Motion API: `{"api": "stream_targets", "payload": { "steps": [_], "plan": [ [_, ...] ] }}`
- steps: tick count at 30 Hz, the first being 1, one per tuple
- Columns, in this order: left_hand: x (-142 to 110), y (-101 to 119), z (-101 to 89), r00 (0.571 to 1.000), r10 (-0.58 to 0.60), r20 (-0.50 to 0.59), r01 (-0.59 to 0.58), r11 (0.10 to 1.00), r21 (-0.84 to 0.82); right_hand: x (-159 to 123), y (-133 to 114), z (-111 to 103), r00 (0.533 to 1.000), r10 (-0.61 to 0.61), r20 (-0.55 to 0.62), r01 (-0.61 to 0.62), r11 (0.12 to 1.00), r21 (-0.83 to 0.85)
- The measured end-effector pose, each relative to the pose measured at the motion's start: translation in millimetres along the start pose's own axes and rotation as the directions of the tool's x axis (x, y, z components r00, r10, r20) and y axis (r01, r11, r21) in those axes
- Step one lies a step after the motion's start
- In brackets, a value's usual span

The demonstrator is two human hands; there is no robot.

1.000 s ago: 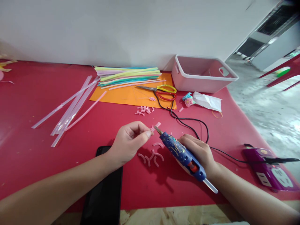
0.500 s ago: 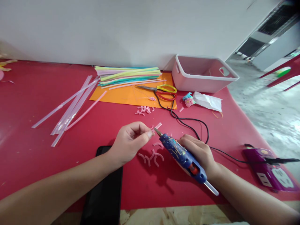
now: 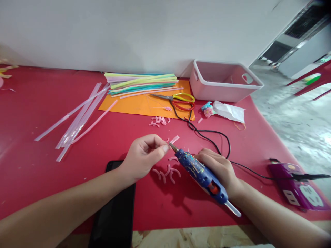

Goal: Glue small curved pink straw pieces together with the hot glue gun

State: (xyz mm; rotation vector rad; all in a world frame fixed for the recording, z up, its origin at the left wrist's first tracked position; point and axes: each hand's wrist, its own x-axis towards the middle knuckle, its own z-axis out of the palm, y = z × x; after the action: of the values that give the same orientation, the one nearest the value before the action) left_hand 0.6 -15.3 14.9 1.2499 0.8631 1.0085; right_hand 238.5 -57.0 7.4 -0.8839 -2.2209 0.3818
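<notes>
Because the nozzle (image 3: 173,147) is likely hot, we should steady both wrists and keep skin clear. In the head view, our left hand (image 3: 144,155) pinches what seems a pink piece (image 3: 167,140), mostly hidden; our right hand (image 3: 218,167) grips the glue gun (image 3: 198,172). The gun is blue, spattered and tilted over the red table (image 3: 38,172), its tip just beside our left fingertips (image 3: 164,148).
</notes>
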Motion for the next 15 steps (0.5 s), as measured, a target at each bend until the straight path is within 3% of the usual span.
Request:
{"api": "stream_targets", "payload": {
  "steps": [5,9,12,15],
  "plan": [
    [0.1,-0.5,0.8,1.0,-0.01,-0.023,0.01,1.0,-0.008,-8.1,2.3,1.1,0.998,0.016,-0.056,-0.014,0.999,0.034],
    [-0.4,-3.8,-0.1,0.996,0.047,-0.081,-0.043,0.998,0.05,-13.3,5.8,-1.6,0.982,0.112,-0.155,-0.128,0.987,-0.095],
    [-4.1,-7.1,-1.4,0.983,0.175,-0.058,-0.161,0.968,0.193,-11.7,12.9,-5.7,0.964,0.244,-0.111,-0.266,0.918,-0.293],
    [-8.6,-7.5,-1.3,0.93,0.363,0.061,-0.36,0.865,0.35,-8.2,21.6,-11.4,0.948,0.317,-0.01,-0.291,0.856,-0.427]
  ]
}}
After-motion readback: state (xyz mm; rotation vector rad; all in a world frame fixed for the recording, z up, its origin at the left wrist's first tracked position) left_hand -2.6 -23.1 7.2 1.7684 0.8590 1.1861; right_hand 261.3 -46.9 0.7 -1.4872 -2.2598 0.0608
